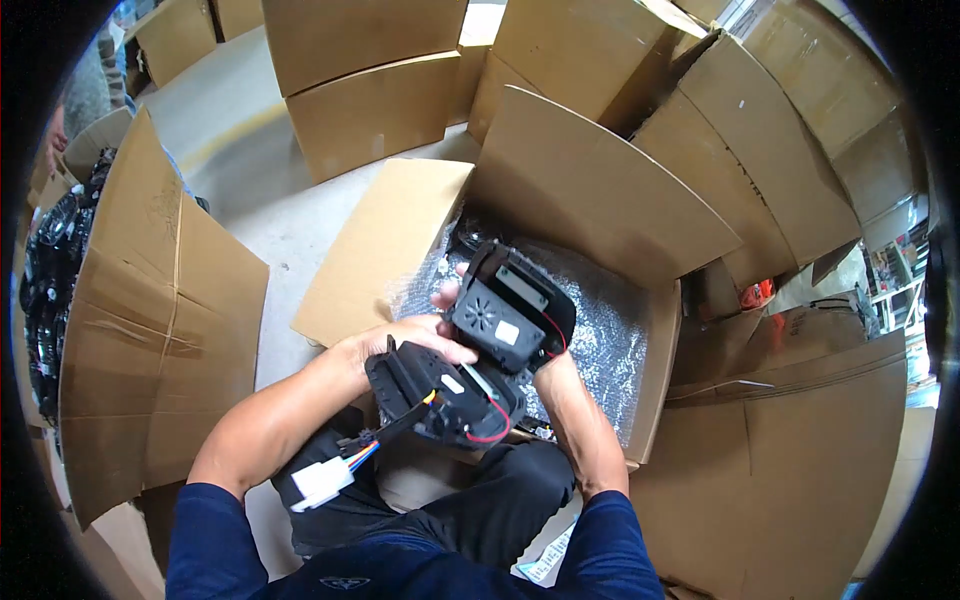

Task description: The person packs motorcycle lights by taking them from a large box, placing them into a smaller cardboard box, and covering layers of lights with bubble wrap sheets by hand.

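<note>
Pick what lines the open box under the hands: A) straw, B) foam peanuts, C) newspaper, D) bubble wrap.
D: silvery bubble wrap covers the inside of the open box, behind the two black parts that the left hand and the mostly hidden right hand hold above it.

An open carton (560,200) sits beyond the hands (420,335), bubble wrap (610,340) inside it; another carton (150,320) stands left, seemingly holding more parts (50,280); further boxes (790,450) stand right.
</note>
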A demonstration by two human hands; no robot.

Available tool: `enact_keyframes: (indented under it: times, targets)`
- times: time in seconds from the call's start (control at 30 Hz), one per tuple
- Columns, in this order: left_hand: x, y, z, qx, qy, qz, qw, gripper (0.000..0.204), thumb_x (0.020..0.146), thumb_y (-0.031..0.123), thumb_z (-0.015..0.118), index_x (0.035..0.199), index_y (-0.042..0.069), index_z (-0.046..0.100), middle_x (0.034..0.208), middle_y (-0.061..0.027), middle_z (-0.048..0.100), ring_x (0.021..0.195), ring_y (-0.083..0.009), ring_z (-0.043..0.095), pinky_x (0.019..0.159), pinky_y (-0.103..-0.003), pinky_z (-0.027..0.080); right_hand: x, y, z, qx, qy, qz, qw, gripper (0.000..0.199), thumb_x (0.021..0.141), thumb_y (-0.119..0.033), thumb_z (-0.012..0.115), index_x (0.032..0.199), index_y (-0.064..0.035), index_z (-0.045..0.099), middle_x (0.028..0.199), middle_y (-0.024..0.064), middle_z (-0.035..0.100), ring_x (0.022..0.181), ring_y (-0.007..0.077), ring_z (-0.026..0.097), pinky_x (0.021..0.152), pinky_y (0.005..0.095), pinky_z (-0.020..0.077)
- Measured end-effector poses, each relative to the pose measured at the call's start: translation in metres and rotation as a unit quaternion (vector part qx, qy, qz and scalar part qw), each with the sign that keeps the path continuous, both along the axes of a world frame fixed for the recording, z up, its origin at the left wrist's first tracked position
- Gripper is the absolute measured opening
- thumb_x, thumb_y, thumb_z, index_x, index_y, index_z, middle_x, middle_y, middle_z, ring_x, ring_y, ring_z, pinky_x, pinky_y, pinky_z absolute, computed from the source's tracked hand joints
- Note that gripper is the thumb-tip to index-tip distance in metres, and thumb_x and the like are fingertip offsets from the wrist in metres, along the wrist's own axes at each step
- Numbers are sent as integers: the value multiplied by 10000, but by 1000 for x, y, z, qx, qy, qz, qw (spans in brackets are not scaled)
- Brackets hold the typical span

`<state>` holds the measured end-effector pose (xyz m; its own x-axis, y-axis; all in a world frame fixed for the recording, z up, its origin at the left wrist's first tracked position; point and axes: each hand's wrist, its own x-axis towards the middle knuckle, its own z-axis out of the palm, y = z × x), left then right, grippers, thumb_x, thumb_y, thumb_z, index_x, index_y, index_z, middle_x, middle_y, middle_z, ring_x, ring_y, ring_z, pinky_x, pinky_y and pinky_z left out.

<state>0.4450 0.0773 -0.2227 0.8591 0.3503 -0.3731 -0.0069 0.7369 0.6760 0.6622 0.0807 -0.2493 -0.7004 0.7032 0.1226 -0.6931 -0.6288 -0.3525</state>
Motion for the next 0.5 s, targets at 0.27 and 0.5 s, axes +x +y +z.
enact_keyframes:
  times: [0.27,0.5]
  targets:
    - [14,3,-21,-41,59,6,997,486,929,64,690,1374,-60,543,1161,-96,696,1018,-136,673,921,-299,543,49,-23,-5,99,-234,-188,949,842,668,-525,911,1235,-7,566,1085,78,703,1020,186,694,939,364,573]
    - [-2,10,-27,-79,103,101,986,286,958,-5,601,1237,-28,660,1098,-140,715,977,-205,708,809,-369,623,98,71,-92,-126,-296,-346,881,350,1016,-290,626,1143,34,663,1075,125,729,903,212,710,835,364,590]
